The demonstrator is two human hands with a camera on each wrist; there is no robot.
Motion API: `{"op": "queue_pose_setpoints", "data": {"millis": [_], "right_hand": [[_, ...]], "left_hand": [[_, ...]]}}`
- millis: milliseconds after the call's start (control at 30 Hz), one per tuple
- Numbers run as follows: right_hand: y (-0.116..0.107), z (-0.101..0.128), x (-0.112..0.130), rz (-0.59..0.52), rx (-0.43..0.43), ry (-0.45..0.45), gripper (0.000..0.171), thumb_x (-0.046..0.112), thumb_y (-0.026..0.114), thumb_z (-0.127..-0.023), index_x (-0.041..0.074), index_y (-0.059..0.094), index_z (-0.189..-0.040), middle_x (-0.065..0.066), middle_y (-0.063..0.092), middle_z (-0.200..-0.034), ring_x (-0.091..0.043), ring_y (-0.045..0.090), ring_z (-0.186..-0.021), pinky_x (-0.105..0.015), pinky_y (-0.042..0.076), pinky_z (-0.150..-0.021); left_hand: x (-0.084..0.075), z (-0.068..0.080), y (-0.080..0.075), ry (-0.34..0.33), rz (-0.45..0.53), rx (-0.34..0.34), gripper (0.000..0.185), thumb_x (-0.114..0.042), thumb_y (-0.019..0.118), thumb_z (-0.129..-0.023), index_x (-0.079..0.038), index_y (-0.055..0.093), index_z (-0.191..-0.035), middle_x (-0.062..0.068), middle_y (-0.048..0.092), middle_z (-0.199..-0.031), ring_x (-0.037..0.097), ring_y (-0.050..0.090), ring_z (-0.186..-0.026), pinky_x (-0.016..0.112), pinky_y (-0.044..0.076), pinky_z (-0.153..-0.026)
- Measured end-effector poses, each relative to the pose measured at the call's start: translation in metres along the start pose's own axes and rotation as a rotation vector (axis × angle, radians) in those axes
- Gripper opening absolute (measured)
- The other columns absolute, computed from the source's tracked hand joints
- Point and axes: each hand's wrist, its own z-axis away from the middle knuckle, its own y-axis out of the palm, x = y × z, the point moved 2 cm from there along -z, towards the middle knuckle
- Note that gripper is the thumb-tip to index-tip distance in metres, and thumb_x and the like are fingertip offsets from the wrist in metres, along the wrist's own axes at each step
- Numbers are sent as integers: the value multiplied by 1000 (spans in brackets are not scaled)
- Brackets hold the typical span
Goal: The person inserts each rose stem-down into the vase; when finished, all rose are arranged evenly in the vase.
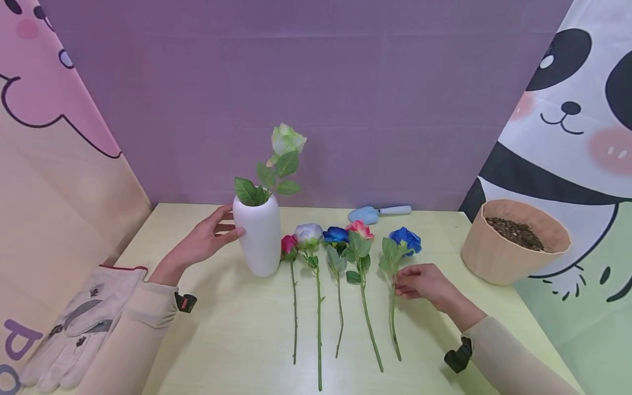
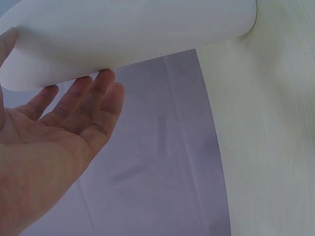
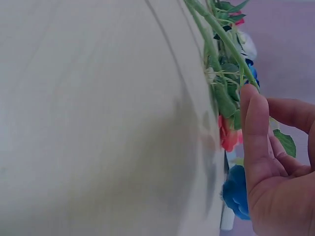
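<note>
A white vase point(image 1: 257, 236) stands upright with a pale green-white rose point(image 1: 287, 141) in it. My left hand point(image 1: 209, 236) touches the vase's left side with its fingertips and thumb, palm apart from it, as the left wrist view shows too. On the right, my right hand point(image 1: 423, 285) pinches the green stem point(image 3: 224, 37) of a blue rose point(image 1: 406, 240) between thumb and fingers. To its left lie a pink rose point(image 1: 361, 229), a darker blue rose point(image 1: 336, 235), a pale lilac flower point(image 1: 308, 234) and a deep red-pink rose point(image 1: 288, 244), stems toward me.
A blue trowel point(image 1: 365, 214) with a pale handle lies at the table's back edge. At the right stands a tan pot point(image 1: 494, 249) with dark soil. White work gloves point(image 1: 91, 318) lie at the left. A purple backdrop point(image 1: 345, 99) rises behind the table point(image 1: 237, 329).
</note>
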Motion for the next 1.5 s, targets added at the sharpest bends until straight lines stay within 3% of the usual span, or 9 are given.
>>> {"op": "queue_pose_setpoints", "data": {"millis": [533,767,1167,1500], "right_hand": [[-5,0,33,-96,13,-86,39,15,60,-100,-15,54,-124,-5,74,-97,-9,73,-82,-25,62,-76],[-3,-5,45,-132,-34,-102,37,21,64,-99,-8,56,-121,-4,75,-96,-10,74,-84,-27,62,-79],[8,-5,73,-230,-89,-163,40,19,60,-101,-12,50,-125,8,73,-88,-6,73,-82,-24,61,-82],[12,-7,87,-356,-145,-212,25,18,61,-100,-2,54,-114,7,73,-97,-5,74,-83,-21,60,-82]], "left_hand": [[1,-1,0,-10,-3,0,77,-51,63,-95,-26,24,-157,10,44,-151,39,49,-138,60,47,-106],[0,-1,0,-8,-8,1,77,-51,62,-95,-25,24,-157,11,44,-152,39,49,-138,60,47,-107],[2,-2,0,-10,-7,2,77,-52,62,-95,-26,24,-157,10,44,-151,40,49,-138,61,46,-106],[2,-1,1,-15,-8,0,78,-51,61,-96,-24,22,-158,11,43,-152,39,48,-138,61,46,-107]]}}
